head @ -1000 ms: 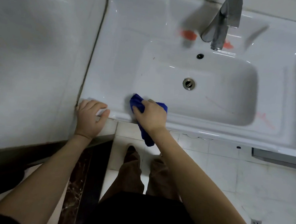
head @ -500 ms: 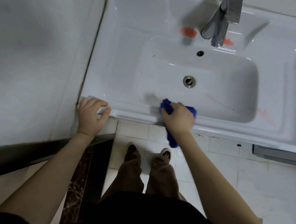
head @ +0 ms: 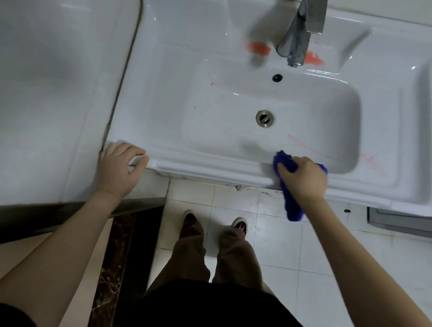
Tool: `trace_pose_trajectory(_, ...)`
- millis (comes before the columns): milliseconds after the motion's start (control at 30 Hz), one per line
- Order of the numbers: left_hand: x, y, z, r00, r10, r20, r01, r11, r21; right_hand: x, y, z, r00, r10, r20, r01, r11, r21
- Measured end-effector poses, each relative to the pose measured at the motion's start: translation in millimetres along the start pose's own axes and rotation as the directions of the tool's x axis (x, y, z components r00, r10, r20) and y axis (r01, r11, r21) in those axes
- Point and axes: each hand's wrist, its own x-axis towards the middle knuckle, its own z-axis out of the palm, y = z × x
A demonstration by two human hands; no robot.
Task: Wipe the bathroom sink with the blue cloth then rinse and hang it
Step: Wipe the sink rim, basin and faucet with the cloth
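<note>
Wiping stage for sure, and not far into it by the look of things. The right hand [head: 303,178] has its grip bunched around the blue cloth [head: 291,204], pressing it onto the front rim of the white sink [head: 209,166], right of centre. The left hand [head: 118,169] just rests on the sink's front left corner, fingers curled over the edge, holding nothing.

Still plenty to do I'd say: reddish streaks show on the basin's right slope [head: 311,148], a few small specks on its left side, and orange smears [head: 259,48] sit on the ledge by the faucet [head: 298,35]. No water running that I can see, so rinsing and hanging haven't started.

The cloth is wadded under the palm, with a long tail hanging off the rim toward the floor. Its long axis runs roughly front to back, loose end pointing at the person's feet.
</note>
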Motion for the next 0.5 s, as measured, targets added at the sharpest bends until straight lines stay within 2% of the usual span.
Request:
trace_pose_trajectory(67, 5.6, 12.5, -3.4, 0.999, -0.023, 0.037, 0.020, 0.998, 0.066, 4.1, 25.3, -8.6, 0.999, 0.042, -0.021, -0.042, 0.999, 0.005)
trace_pose_trajectory(167, 14.2, 59.3, 7.7, 0.996, -0.090, 0.003, 0.089, 0.991, 0.098, 6.6, 31.2, -5.4, 0.999, 0.024, -0.025, -0.024, 1.000, -0.003)
trace_pose_trajectory(267, 9.8, 135.0, 40.4, 0.998, 0.025, 0.065, -0.023, 0.999, -0.033, 6.7, 30.5, -2.9, 0.999, 0.005, -0.038, -0.006, 1.000, -0.018)
trace_pose_trajectory(367, -1.2, 208.0, 82.8, 0.969, 0.176, 0.171, -0.153, 0.978, -0.140, 6.6, 32.8, -3.6, 0.999, -0.017, -0.048, 0.015, 0.999, -0.030)
trace_pose_trajectory(433, -11.0, 236.2, 105.5, 0.949, 0.205, 0.240, -0.188, 0.978, -0.093, 4.8, 32.9, -4.7, 0.997, -0.064, -0.042, 0.062, 0.998, -0.032)
trace_pose_trajectory(500, -17.5, 243.9, 120.5, 0.957, 0.179, 0.229, -0.184, 0.983, 0.001, 3.4, 43.0, -8.7, 0.992, -0.126, -0.022, 0.125, 0.992, -0.006)
